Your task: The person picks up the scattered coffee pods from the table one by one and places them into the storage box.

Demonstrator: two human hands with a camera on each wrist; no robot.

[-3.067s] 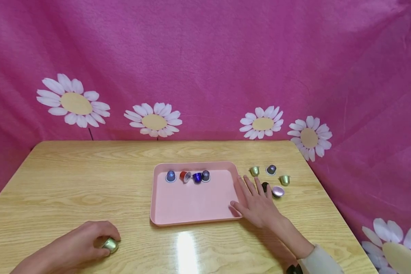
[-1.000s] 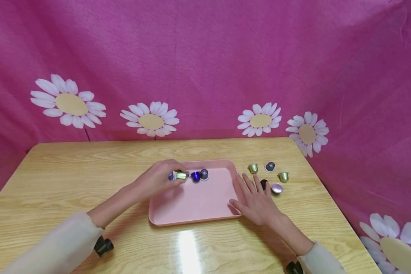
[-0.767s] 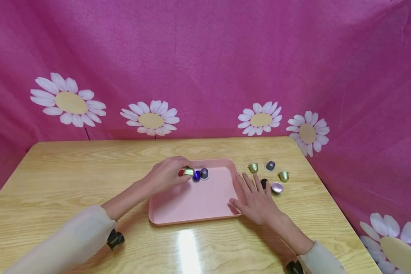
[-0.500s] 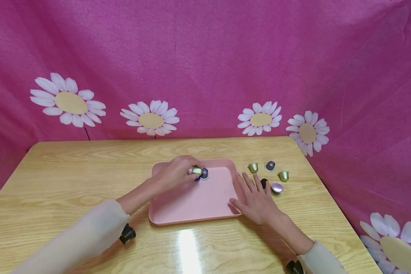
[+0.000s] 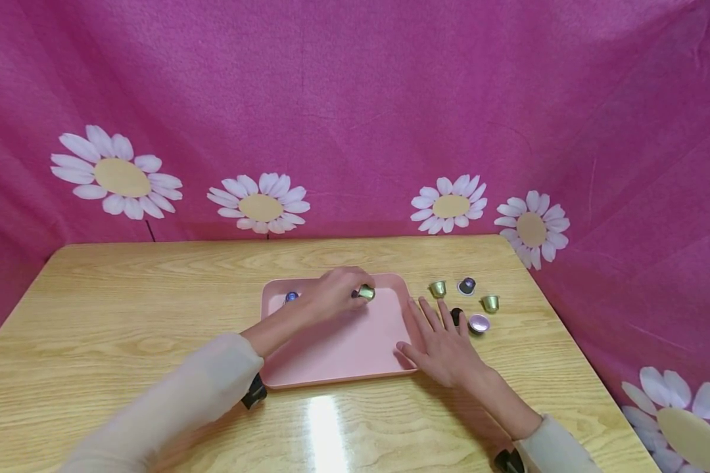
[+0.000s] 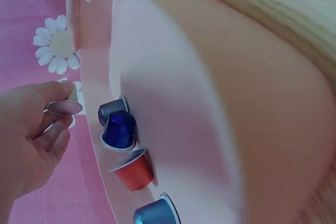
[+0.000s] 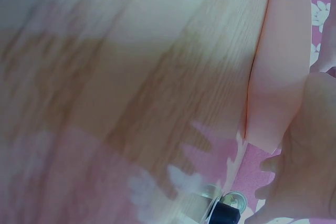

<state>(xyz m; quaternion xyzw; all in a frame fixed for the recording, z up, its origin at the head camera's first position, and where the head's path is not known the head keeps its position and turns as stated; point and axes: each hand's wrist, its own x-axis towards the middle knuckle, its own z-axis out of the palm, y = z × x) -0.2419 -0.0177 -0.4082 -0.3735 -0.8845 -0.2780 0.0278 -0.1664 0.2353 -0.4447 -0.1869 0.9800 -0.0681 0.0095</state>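
Observation:
My left hand (image 5: 336, 293) pinches a pale gold-green coffee capsule (image 5: 367, 293) above the back right of the pink tray (image 5: 343, 358). In the left wrist view its lid faces the camera, apart from the capsules below. Lined up in the tray there are a dark purple capsule (image 6: 109, 109), a shiny deep blue capsule (image 6: 121, 128), a red capsule (image 6: 135, 174) and a lighter blue capsule (image 6: 156, 213). From the head view, my left hand hides most of that row. My right hand (image 5: 446, 355), fingers spread, rests at the tray's right edge.
Right of the tray on the wooden table (image 5: 124, 309) are two gold capsules (image 5: 438, 289), a dark purple one (image 5: 467, 286), a black one (image 5: 457, 316) partly behind my right fingers, and one with a lilac lid (image 5: 479, 323). A pink flowered cloth (image 5: 355, 118) hangs behind.
My left hand has carried the gold-green capsule from the table at the front left to the tray, then rightward along the capsule row. The right hand has stayed in place.

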